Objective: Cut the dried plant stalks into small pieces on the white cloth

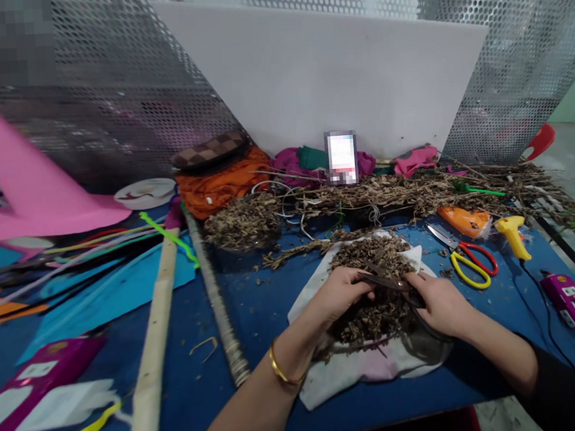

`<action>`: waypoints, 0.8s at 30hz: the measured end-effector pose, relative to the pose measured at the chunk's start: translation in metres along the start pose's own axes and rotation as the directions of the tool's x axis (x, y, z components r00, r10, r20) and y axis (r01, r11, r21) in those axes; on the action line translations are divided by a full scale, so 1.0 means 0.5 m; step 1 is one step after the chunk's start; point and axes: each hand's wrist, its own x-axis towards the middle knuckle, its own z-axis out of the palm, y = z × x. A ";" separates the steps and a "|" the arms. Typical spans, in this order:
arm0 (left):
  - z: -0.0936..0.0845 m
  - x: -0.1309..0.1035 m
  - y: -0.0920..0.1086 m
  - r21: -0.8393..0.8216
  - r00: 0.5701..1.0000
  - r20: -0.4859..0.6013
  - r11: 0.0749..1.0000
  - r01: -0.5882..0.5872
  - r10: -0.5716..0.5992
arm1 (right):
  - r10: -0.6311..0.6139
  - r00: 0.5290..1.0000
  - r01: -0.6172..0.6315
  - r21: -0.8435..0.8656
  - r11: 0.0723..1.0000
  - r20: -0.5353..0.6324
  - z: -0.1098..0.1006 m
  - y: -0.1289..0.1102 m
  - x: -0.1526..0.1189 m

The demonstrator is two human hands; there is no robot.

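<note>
Scissors (395, 284) with dark blades lie over a heap of dried plant bits (369, 252), gripped by the right hand (444, 304), its fingers closed around the handles. Their long axis runs across the head view, sloping gently down toward the right hand; the tips point toward the left hand (339, 294). Thumb and fingers of that hand are drawn narrowly together beside the tips; whether they pinch a scrap cannot be told. Beneath the grip, the heap covers a pale cloth (323, 384) on a blue table (191, 393), near a clear container (422, 347) just below the right hand. Beyond the grip stretch dried stalks (414, 190); to its right sit red-and-yellow-handled shears (469, 265) and a yellow glue gun (514, 234).
</note>
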 end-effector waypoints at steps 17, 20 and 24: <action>-0.001 0.000 0.003 -0.027 0.999 0.034 0.999 0.016 -0.016 | -0.019 1.000 0.018 -0.043 0.999 -0.023 0.003 0.002 0.000; -0.003 0.000 0.002 -0.018 0.999 0.039 1.000 0.021 -0.020 | -0.010 1.000 0.009 -0.033 0.999 -0.012 0.006 0.005 0.002; -0.006 -0.006 0.007 0.009 0.998 0.020 0.998 0.064 -0.064 | -0.018 1.000 0.018 -0.020 1.000 0.006 0.014 0.013 0.007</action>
